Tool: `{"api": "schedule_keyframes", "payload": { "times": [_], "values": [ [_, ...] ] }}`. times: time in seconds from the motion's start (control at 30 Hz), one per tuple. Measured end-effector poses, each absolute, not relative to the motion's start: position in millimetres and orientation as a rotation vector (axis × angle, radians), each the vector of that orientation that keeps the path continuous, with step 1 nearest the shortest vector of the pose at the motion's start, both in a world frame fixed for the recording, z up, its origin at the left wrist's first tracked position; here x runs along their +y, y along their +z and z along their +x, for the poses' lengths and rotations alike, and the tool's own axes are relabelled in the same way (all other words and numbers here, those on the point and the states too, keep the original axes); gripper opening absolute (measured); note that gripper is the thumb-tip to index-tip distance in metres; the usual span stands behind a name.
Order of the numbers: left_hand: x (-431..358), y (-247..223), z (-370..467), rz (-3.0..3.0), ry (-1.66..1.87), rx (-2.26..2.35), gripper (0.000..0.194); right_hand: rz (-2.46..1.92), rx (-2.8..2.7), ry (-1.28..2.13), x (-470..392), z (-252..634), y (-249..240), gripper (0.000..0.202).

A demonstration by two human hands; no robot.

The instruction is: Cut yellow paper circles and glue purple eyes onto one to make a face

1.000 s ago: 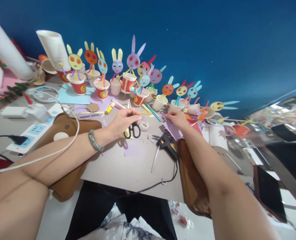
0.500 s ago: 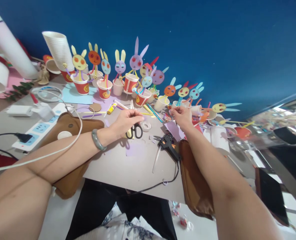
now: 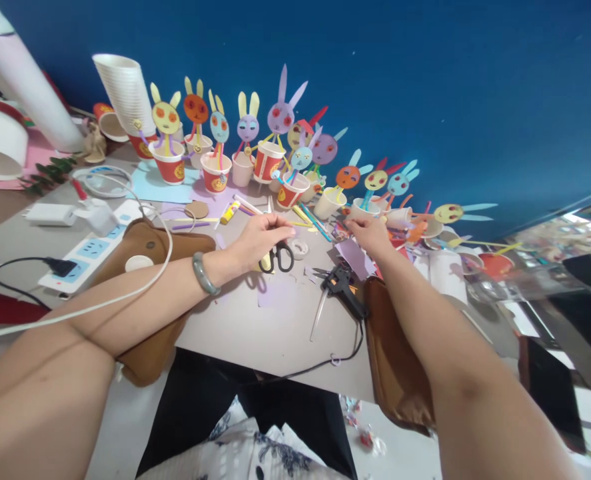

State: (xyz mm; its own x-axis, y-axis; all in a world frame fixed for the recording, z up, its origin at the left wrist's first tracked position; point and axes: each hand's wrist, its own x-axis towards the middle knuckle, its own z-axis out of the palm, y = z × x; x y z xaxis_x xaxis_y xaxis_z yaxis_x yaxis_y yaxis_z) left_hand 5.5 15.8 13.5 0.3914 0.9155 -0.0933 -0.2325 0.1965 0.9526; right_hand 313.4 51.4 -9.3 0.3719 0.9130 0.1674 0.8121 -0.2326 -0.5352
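My left hand, a bangle on its wrist, hovers over the table with thumb and fingers pinched together; anything between them is too small to make out. Below its fingertips lie black-handled scissors and a roll of white tape. Farther right, my right hand is at a heap of small paper scraps, its fingers bent together, and I cannot make out what they hold. Purple paper lies under that wrist. A black glue gun rests nearer to me, its cord running to the front edge.
Paper rabbits on sticks stand in cups along the blue wall, one being a purple rabbit. To the left are a power strip, a white cable and a brown cushion. Another brown cushion lies by my right arm.
The view has shifted slightly, so the table things sit a little farther right in the picture. My right hand has come a bit lower over the scraps; my left stays pinched.
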Motion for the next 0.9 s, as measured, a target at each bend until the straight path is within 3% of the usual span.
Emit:
{"api": "schedule_keyframes", "payload": {
  "times": [0.1, 0.2, 0.33, 0.63, 0.77, 0.9],
  "values": [
    [16.7, 15.4, 6.5, 0.989, 0.961, 0.792, 0.012, -2.014, -1.345, 0.134, 39.5, 304.2, 4.1, 0.034],
    [17.5, 16.2, 7.4, 0.898, 0.959, 0.725, 0.012, -1.733, -1.173, 0.248, 12.8, 276.3, 17.8, 0.048],
    [18.1, 14.7, 6.6, 0.849, 0.891, 0.534, 0.012, -1.532, -1.325, 0.644, -40.8, 217.5, 26.2, 0.027],
    [18.8, 10.7, 0.9, 0.941, 0.773, 0.249, 0.022, -1.245, -0.804, 1.491, -88.6, 148.0, 19.3, 0.023],
    [14.6, 16.8, -3.1, 1.001, 0.690, 0.235, 0.026, -1.146, -0.783, 1.629, -89.9, 139.0, 19.4, 0.016],
    [9.3, 22.5, -7.9, 1.053, 0.661, 0.286, 0.025, -1.144, -0.916, 1.671, -93.7, 129.3, 9.8, 0.029]
  ]
}}
